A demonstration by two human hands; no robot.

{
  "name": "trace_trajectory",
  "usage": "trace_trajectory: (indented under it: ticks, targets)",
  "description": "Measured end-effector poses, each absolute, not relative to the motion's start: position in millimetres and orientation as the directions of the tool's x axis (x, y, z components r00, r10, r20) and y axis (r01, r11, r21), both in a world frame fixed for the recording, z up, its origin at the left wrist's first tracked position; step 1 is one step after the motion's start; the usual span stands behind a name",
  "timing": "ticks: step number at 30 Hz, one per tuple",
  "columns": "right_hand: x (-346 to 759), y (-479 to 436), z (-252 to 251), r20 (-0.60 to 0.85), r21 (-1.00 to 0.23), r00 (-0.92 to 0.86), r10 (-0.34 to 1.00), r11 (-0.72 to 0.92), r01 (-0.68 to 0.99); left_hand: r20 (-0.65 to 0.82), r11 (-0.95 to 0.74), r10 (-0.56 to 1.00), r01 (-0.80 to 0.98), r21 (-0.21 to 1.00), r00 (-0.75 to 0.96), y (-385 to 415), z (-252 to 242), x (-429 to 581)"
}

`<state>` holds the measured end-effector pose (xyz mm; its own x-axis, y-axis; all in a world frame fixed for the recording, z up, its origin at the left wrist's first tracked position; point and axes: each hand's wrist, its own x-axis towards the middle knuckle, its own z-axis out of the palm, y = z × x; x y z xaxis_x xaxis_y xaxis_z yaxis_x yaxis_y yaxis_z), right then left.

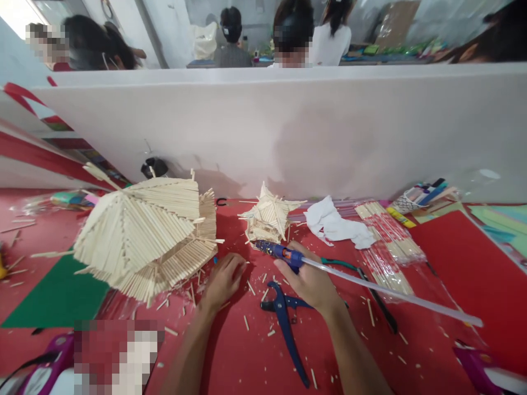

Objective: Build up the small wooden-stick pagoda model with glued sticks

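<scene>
My right hand is wrapped around a blue hot glue gun, with a long translucent glue stick trailing from its back to the right. The nozzle end meets, in this view, the lower front of a small stick-built model with a pointed, star-like roof; whether they touch I cannot tell. My left hand rests on the red table, fingers curled together and nothing visible in them. Left of it stands a larger stick-built model with a wide sloping roof. Dark blue cutters lie between my forearms.
A crumpled white tissue and packaged sticks lie to the right, near a pen holder and red sheet. A green sheet is at left. Stick scraps litter the table. A white partition stands behind; people sit beyond.
</scene>
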<state>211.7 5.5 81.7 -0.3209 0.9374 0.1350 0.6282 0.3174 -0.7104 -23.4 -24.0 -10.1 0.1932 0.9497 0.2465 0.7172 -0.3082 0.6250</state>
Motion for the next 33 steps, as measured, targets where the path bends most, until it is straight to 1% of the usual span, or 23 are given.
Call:
trace_trajectory:
  ticks: [4, 8, 14, 19, 26, 33]
  targets:
    - [208.1, 4.3, 77.0, 0.127, -0.653, -0.326, 0.937, 0.326, 0.684, 0.326, -0.385, 0.915, 0.749, 0.539, 0.236, -24.5, -10.5, -26.6]
    - [206.1, 4.0, 71.0, 0.171, -0.619, -0.317, 0.933, 0.352, 0.702, 0.328, -0.399, 0.909, 0.77, 0.497, 0.259, -24.7, -5.9, -29.2]
    - [206.5, 4.5, 65.8, 0.184, -0.601, -0.318, 0.93, 0.363, 0.712, 0.34, -0.41, 0.903, 0.765, 0.497, 0.262, -24.5, -4.2, -31.4]
    - [207.2, 4.2, 65.5, 0.157, -0.6, -0.317, 0.935, 0.345, 0.722, 0.348, -0.418, 0.899, 0.753, 0.508, 0.265, -24.9, -4.7, -31.9]
    - [203.9, 5.3, 71.2, 0.142, -0.609, -0.314, 0.939, 0.333, 0.72, 0.315, -0.394, 0.912, 0.779, 0.489, 0.264, -25.3, -2.9, -31.8]
    - [202.4, 6.2, 69.4, 0.193, -0.586, -0.305, 0.932, 0.359, 0.726, 0.359, -0.424, 0.893, 0.777, 0.466, 0.272, -24.9, 0.6, -30.6]
